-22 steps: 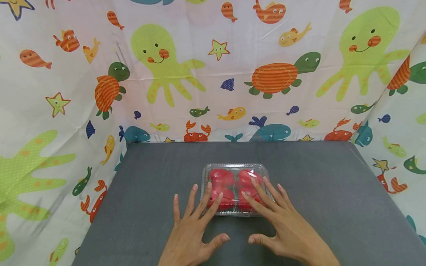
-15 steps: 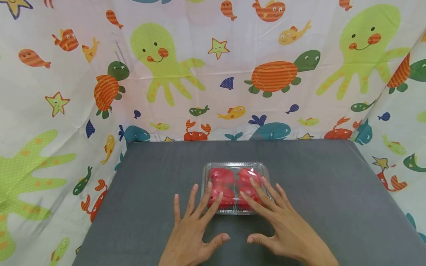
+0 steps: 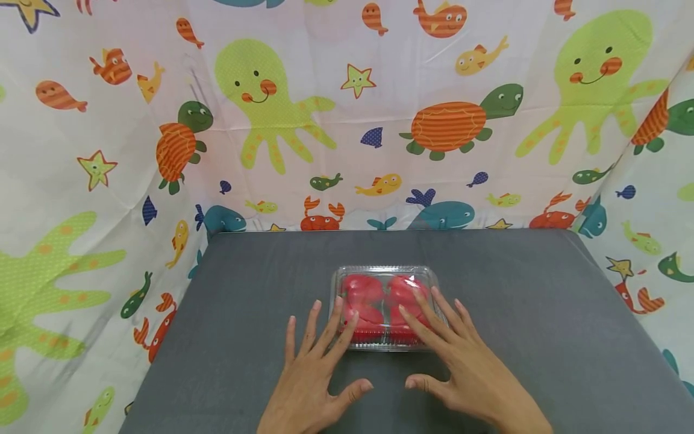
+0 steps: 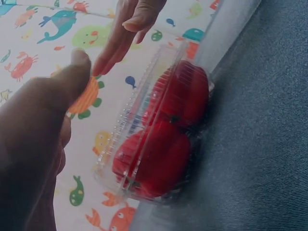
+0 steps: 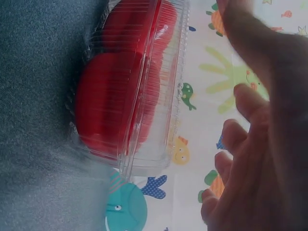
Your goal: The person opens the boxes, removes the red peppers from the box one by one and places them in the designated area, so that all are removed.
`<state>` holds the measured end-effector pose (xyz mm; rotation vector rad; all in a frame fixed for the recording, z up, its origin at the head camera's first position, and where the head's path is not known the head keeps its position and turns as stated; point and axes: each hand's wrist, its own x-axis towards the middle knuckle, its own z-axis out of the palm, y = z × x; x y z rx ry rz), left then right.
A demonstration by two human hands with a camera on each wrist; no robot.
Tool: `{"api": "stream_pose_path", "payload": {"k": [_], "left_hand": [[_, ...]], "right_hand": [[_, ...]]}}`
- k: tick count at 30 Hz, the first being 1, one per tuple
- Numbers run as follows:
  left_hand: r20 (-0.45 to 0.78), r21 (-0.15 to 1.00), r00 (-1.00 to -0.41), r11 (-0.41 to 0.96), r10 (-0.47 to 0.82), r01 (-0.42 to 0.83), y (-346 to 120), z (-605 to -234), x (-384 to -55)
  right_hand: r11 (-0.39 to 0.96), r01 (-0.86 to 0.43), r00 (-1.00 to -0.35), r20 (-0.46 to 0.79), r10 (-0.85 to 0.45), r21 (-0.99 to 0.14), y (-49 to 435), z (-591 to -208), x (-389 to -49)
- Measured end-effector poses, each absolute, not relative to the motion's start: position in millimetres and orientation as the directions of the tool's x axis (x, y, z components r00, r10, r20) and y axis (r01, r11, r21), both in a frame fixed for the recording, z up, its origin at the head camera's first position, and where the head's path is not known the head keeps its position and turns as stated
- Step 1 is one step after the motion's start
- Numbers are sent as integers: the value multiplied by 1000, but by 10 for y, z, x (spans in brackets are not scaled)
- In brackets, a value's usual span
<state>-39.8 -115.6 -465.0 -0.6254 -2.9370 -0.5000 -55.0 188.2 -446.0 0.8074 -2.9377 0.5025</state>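
A clear plastic clamshell box (image 3: 384,346) stands closed at the middle of the grey table. Inside it sit several glossy red fruits (image 4: 159,156) with small green stems; whether they are tomatoes or peppers I cannot tell. My left hand (image 3: 309,380) has its fingers spread over the near left corner of the box in the head view. Over the near right corner my right hand (image 3: 472,374) is spread likewise, thumb pointing inward. Both wrist views show the hands raised above the box, apart from it, holding nothing. My fingers hide parts of its front corners in the head view.
The grey table (image 3: 244,277) reaches back to a white cloth (image 3: 325,132) printed with sea animals. This cloth also hangs along the left and right sides.
The fingertips of both hands have drawn slightly apart over the box. The box stays in its place, and the head view has shifted very slightly.
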Motion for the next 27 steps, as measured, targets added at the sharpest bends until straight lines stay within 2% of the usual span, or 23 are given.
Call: {"api": "stream_pose_path", "payload": {"k": [6,9,17,27], "left_hand": [[172,352,-913,843,369,407,-1165,-4740,-441],[171,421,-918,816,357,396,-1161,-4790,-461],[121,619,-944,720,306,313,-1132,-4912,-503],[79,787,-970,583,230,202,-1108,-4990,-605]], "right_hand": [[826,-386,-910,26,-413,-411,1906,-4492,-561],[831,-332,-928,-6,-373,-447,1920,-4525,-561],[841,-290,-950,28,-312,-457,2005,-4613,-538],[854,-183,-972,-41,-232,-487,2002,-4622,-565]]}}
